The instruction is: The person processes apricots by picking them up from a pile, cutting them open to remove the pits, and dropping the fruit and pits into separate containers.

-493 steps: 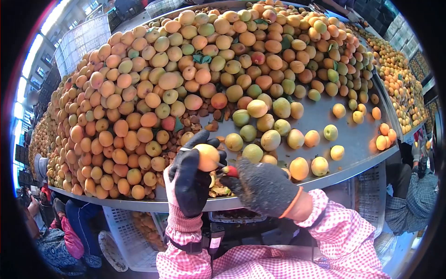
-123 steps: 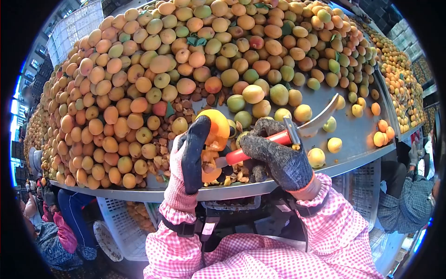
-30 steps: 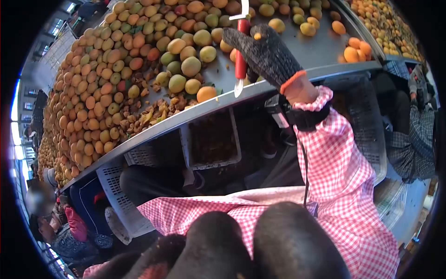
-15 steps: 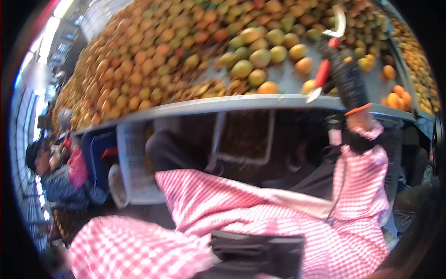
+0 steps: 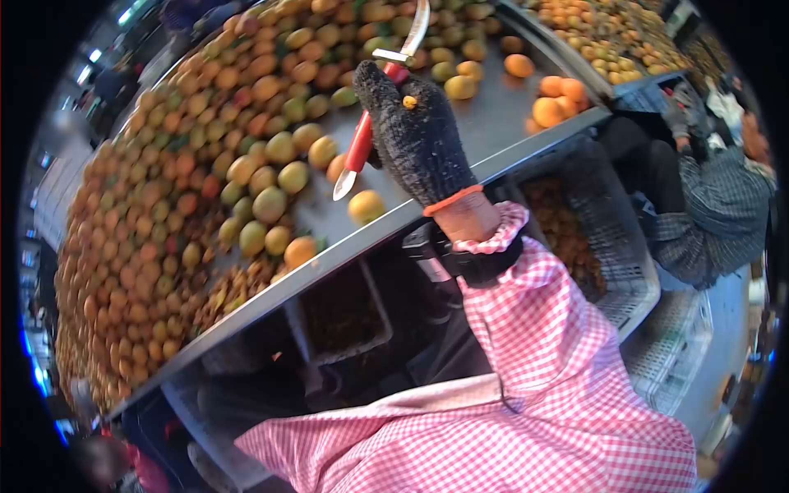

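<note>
My right hand [image 5: 419,135], in a black knit glove with an orange cuff, is closed around a red-handled curved knife [image 5: 360,141]. Its hooked blade with a metal crosspiece points up and away, and a short pointed tip sticks out below the handle. The hand hangs over a metal table [image 5: 493,152]. Left of it lie loose round fruits [image 5: 269,204], green to orange, and a single yellow-orange fruit [image 5: 366,207] lies just below the knife tip. A small orange bit [image 5: 409,102] clings to the glove's back. My left hand is out of view.
A big heap of fruits [image 5: 148,271] covers the table's left. Smooth bright-orange fruits [image 5: 560,103] sit at right beside a divider. Below the edge stand a crate [image 5: 629,279] with brown scraps and a bin [image 5: 382,329]. Another person [image 5: 715,205] sits at right.
My view has turned to the right and tilted, so my right hand with the knife now appears nearer the middle. The person and crates at right have come into view.
</note>
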The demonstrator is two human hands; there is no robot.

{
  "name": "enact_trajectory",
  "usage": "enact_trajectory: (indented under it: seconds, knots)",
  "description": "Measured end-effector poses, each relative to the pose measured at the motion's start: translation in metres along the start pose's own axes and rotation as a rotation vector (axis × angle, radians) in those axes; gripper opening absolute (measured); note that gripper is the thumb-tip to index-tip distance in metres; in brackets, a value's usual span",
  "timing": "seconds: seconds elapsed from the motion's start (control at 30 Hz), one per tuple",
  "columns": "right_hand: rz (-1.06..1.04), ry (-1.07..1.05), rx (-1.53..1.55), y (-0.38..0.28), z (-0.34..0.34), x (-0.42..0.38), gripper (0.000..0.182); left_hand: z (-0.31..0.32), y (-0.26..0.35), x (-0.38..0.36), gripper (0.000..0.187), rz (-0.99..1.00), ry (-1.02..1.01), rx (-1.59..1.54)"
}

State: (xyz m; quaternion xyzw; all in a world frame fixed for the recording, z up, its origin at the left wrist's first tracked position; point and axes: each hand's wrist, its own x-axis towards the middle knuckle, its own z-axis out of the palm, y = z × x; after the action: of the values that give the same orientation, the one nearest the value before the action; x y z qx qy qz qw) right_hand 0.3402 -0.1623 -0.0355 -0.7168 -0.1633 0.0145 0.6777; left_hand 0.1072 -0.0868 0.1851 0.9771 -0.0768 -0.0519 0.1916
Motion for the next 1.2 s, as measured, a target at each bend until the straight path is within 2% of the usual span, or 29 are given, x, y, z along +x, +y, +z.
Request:
enact_trajectory:
  seconds: [0.03, 0.1, 0.13, 0.17, 0.2, 0.23, 0.27, 0.3, 0.33, 0.4, 0.47, 0.5, 0.57, 0.63, 0.67, 0.7, 0.77, 0.87, 0.97, 1.03, 1.07, 1.1, 1.17, 1.2]
  knots:
    - [0.010, 0.071, -0.006, -0.003, -0.009, 0.004, 0.032, 0.004, -0.005, -0.002, 0.029, 0.031, -0.001, -0.007]
    - [-0.081, 0.140, -0.015, 0.006, -0.028, 0.014, 0.036, 0.019, -0.017, 0.004, 0.028, -0.147, 0.068, -0.034]
    - [-0.209, 0.200, 0.172, 0.013, -0.028, 0.022, 0.039, 0.030, -0.026, 0.005, 0.027, -0.259, 0.109, -0.039]
    - [-0.106, 0.284, 0.121, 0.017, -0.036, 0.028, 0.039, 0.042, -0.039, 0.007, 0.026, -0.370, 0.149, -0.039]
    - [0.052, 0.271, 0.125, 0.006, -0.041, 0.025, 0.037, 0.055, -0.079, 0.014, 0.033, -0.504, 0.124, -0.218]
    - [0.159, 0.292, 0.120, 0.001, -0.044, 0.022, 0.031, 0.067, -0.106, 0.030, 0.038, -0.510, 0.142, -0.031]
    - [0.161, 0.277, 0.135, 0.000, -0.043, 0.021, 0.031, 0.078, -0.134, 0.050, 0.043, -0.469, 0.143, -0.029]
    - [0.181, 0.279, 0.175, -0.001, -0.041, 0.021, 0.031, 0.091, -0.162, 0.066, 0.055, -0.493, 0.135, -0.048]
    - [0.203, 0.279, 0.216, -0.003, -0.038, 0.021, 0.030, 0.105, -0.182, 0.080, 0.062, -0.409, 0.178, 0.036]
    - [0.249, 0.280, 0.293, -0.005, -0.029, 0.022, 0.030, 0.121, -0.197, 0.113, 0.074, -0.333, 0.193, 0.124]
    - [0.293, 0.280, 0.364, -0.007, -0.019, 0.022, 0.029, 0.132, -0.212, 0.147, 0.090, -0.422, 0.182, 0.338]
    - [0.315, 0.281, 0.396, -0.008, -0.014, 0.022, 0.029, 0.138, -0.229, 0.160, 0.096, -0.431, 0.249, 0.372]
    - [0.342, 0.245, 0.449, -0.027, -0.006, 0.022, 0.026, 0.137, -0.251, 0.186, 0.098, -0.517, 0.216, 0.263]
    - [0.309, 0.239, 0.348, -0.028, -0.001, 0.025, 0.025, 0.138, -0.263, 0.211, 0.099, -0.529, 0.125, 0.135]
    - [0.289, 0.238, 0.300, -0.027, 0.001, 0.027, 0.025, 0.139, -0.261, 0.227, 0.097, -0.605, 0.022, 0.149]
    - [0.269, 0.237, 0.253, -0.027, 0.004, 0.029, 0.025, 0.152, -0.271, 0.240, 0.094, -0.587, -0.035, 0.180]
    - [0.229, 0.230, 0.158, -0.026, 0.009, 0.033, 0.024, 0.175, -0.267, 0.259, 0.090, -0.591, 0.018, 0.388]
    - [0.263, 0.223, 0.161, -0.012, 0.014, 0.037, 0.021, 0.175, -0.255, 0.275, 0.081, -0.578, -0.078, 0.357]
    - [0.277, 0.177, 0.206, -0.018, 0.014, 0.031, 0.019, 0.166, -0.242, 0.257, 0.072, -0.546, -0.206, 0.319]
    - [0.258, 0.145, 0.163, -0.021, 0.017, 0.026, 0.017, 0.169, -0.242, 0.229, 0.065, -0.580, -0.129, 0.254]
    - [0.433, 0.198, 0.146, -0.026, 0.020, 0.031, 0.016, 0.175, -0.253, 0.213, 0.066, -0.549, -0.080, 0.232]
    - [0.433, 0.197, 0.143, -0.028, 0.018, 0.026, 0.016, 0.177, -0.264, 0.196, 0.068, -0.517, -0.028, 0.209]
    - [0.362, 0.051, 0.246, -0.028, 0.014, 0.016, 0.018, 0.161, -0.274, 0.165, 0.066, -0.493, -0.058, -0.102]
    - [0.278, 0.015, 0.005, -0.004, 0.012, 0.022, 0.021, 0.161, -0.290, 0.149, 0.065, -0.383, -0.070, -0.220]
